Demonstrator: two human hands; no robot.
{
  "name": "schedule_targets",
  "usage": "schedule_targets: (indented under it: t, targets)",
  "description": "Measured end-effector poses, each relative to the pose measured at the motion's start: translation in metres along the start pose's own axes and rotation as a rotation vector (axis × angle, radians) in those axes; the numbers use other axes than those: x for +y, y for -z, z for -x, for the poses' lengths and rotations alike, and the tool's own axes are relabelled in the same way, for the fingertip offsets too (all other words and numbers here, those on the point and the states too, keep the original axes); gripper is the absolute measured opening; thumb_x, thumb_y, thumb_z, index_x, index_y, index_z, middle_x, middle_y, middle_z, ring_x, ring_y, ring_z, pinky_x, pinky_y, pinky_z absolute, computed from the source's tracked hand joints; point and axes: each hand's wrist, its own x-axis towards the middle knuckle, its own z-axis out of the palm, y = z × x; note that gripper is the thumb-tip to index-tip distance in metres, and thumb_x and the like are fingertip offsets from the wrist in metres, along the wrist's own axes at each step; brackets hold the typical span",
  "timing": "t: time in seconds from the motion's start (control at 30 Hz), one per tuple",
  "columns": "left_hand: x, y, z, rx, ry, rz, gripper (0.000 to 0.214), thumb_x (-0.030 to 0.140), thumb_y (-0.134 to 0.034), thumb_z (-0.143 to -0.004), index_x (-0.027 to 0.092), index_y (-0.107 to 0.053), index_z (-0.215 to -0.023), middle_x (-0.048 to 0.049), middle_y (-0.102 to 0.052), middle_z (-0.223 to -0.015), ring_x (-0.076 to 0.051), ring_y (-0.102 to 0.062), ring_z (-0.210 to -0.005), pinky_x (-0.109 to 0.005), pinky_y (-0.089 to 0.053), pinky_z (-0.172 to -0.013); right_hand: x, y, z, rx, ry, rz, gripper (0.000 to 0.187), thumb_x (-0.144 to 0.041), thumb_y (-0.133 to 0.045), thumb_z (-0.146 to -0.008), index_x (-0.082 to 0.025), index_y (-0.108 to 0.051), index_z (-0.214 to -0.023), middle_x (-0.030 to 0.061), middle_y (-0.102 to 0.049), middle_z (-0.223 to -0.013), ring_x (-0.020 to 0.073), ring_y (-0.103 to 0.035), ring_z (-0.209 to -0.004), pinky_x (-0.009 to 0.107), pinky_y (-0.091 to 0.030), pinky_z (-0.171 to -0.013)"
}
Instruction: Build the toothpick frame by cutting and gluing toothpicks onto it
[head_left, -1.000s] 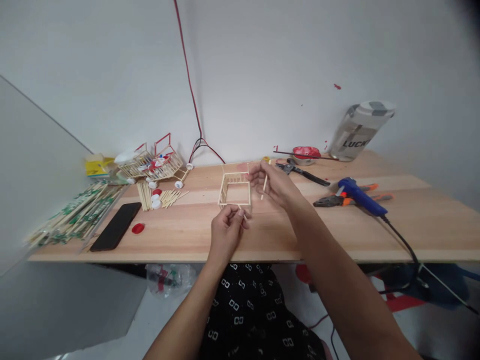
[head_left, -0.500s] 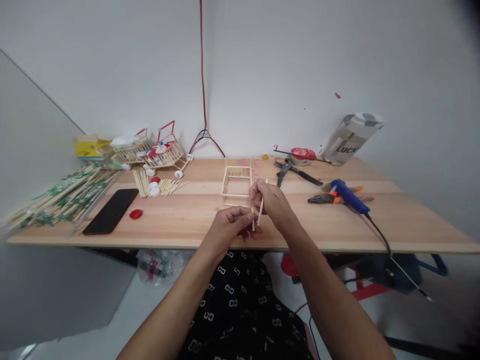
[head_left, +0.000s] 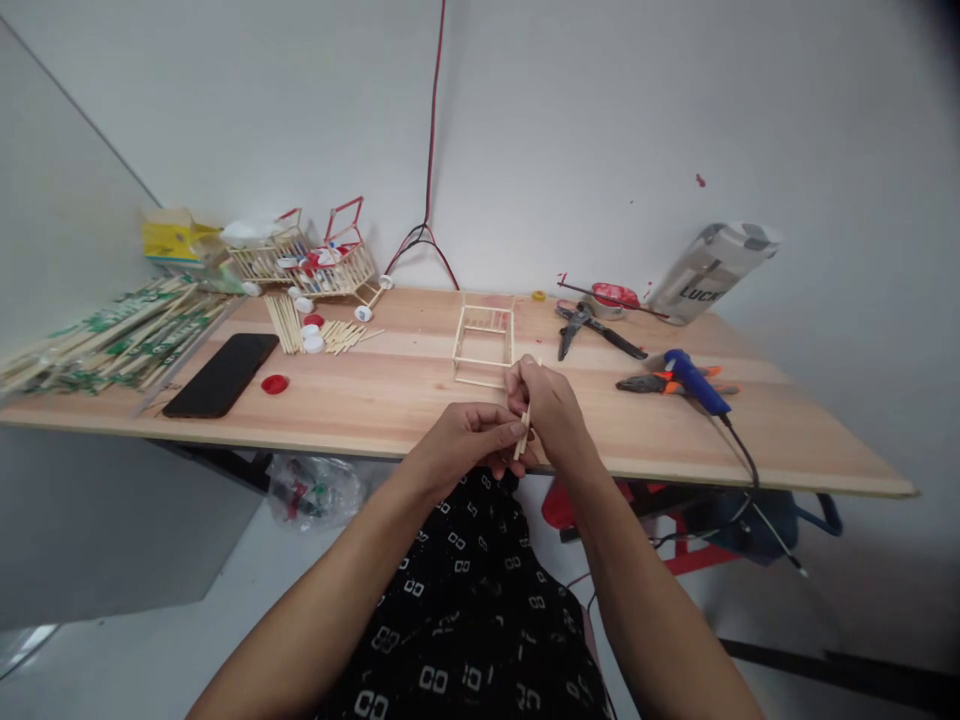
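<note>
Near the table's front edge, my left hand (head_left: pixel 480 437) is closed, pinching short wooden sticks (head_left: pixel 520 444) between thumb and fingers. My right hand (head_left: pixel 546 405) is closed beside it on a wooden stick, which shows only in part and lies close alongside those in the left. How many sticks each hand has cannot be made out. Just behind my hands stands a small open box frame (head_left: pixel 484 360) built of thin wooden sticks, with a row of short bars at its far side. Neither hand clearly touches the frame.
Left: a black phone (head_left: pixel 221 375), red cap (head_left: pixel 274 384), loose sticks (head_left: pixel 345 336), stick-built carts (head_left: pixel 337 270) and bagged chopsticks (head_left: pixel 142 330). Right: black-handled pliers (head_left: pixel 596 332), orange-handled pliers (head_left: pixel 645 383), a blue glue gun (head_left: pixel 694 380) with a trailing cord, and a clear bottle (head_left: pixel 712 272).
The right hand's stick has moved down and left, against the stick in my left hand. The hands are closer together. The whole view has shifted and tilted slightly.
</note>
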Motion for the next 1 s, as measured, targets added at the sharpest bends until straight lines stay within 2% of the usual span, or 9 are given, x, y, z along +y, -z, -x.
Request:
schedule_targets:
  t: [0.33,0.43,0.53,0.6,0.73,0.87,1.0]
  targets:
    - [-0.008,0.005,0.0,0.007,0.002,-0.034,0.022,0.036,-0.067,-0.08,0.015,-0.067,-0.073,-0.0057,-0.066,-0.062,-0.01,-0.056,-0.05,-0.02,-0.038,-0.046,0.003,-0.006,0.005,0.014,0.034,0.053,0.043,-0.04,-0.032,-0.097,-0.022,-0.045,-0.06,-0.0025,-0.044,-0.053,0.0122,-0.043,-0.05,0.025,-0.035,-0.051]
    - [-0.009,0.005,0.001,0.012,0.021,-0.033,0.025,0.037,-0.067,-0.079,0.013,-0.066,-0.074,-0.0066,-0.068,-0.067,-0.01,-0.058,-0.052,-0.02,-0.039,-0.047,0.007,-0.004,0.006,-0.01,0.013,0.016,0.048,-0.049,-0.032,-0.096,-0.021,-0.046,-0.06,-0.0028,-0.044,-0.052,0.0111,-0.043,-0.049,0.025,-0.034,-0.05]
    - [-0.008,0.006,0.001,0.027,0.024,-0.03,0.025,0.035,-0.066,-0.08,0.011,-0.065,-0.074,-0.0056,-0.067,-0.066,-0.008,-0.057,-0.052,-0.019,-0.039,-0.048,0.01,0.005,0.013,-0.113,-0.056,-0.047,0.054,-0.06,-0.031,-0.094,-0.02,-0.052,-0.063,-0.0031,-0.045,-0.05,0.0103,-0.042,-0.045,0.024,-0.032,-0.046]
    - [-0.008,0.006,0.001,0.024,0.021,-0.035,0.024,0.033,-0.065,-0.081,0.01,-0.065,-0.073,-0.004,-0.065,-0.063,-0.008,-0.056,-0.051,-0.019,-0.038,-0.048,0.011,0.013,0.021,-0.173,-0.098,-0.059,0.05,-0.061,-0.04,-0.09,-0.019,-0.055,-0.068,-0.0041,-0.046,-0.048,0.0093,-0.04,-0.043,0.023,-0.029,-0.044]
    - [-0.008,0.005,0.0,-0.003,0.023,-0.058,0.023,0.032,-0.065,-0.081,0.01,-0.066,-0.073,-0.004,-0.065,-0.064,-0.007,-0.056,-0.052,-0.019,-0.039,-0.049,0.009,0.027,0.035,-0.241,-0.116,-0.083,0.032,-0.05,-0.062,-0.082,-0.021,-0.053,-0.073,-0.0057,-0.051,-0.05,0.0079,-0.041,-0.044,0.022,-0.027,-0.044]
    - [-0.012,0.004,-0.002,-0.019,0.028,-0.055,0.022,0.032,-0.066,-0.08,0.01,-0.068,-0.075,-0.0059,-0.068,-0.069,-0.008,-0.056,-0.052,-0.02,-0.04,-0.05,0.007,0.031,0.041,-0.223,-0.134,-0.139,0.027,-0.043,-0.065,-0.081,-0.02,-0.054,-0.074,-0.0037,-0.057,-0.054,0.009,-0.048,-0.048,0.023,-0.032,-0.047]
    - [-0.015,0.004,-0.003,-0.027,0.013,-0.059,0.024,0.033,-0.066,-0.081,0.01,-0.069,-0.077,-0.0078,-0.069,-0.072,-0.008,-0.057,-0.053,-0.021,-0.04,-0.05,0.011,0.03,0.041,-0.166,-0.155,-0.141,0.027,-0.043,-0.066,-0.079,-0.02,-0.055,-0.071,-0.0038,-0.057,-0.053,0.0087,-0.048,-0.046,0.023,-0.033,-0.045]
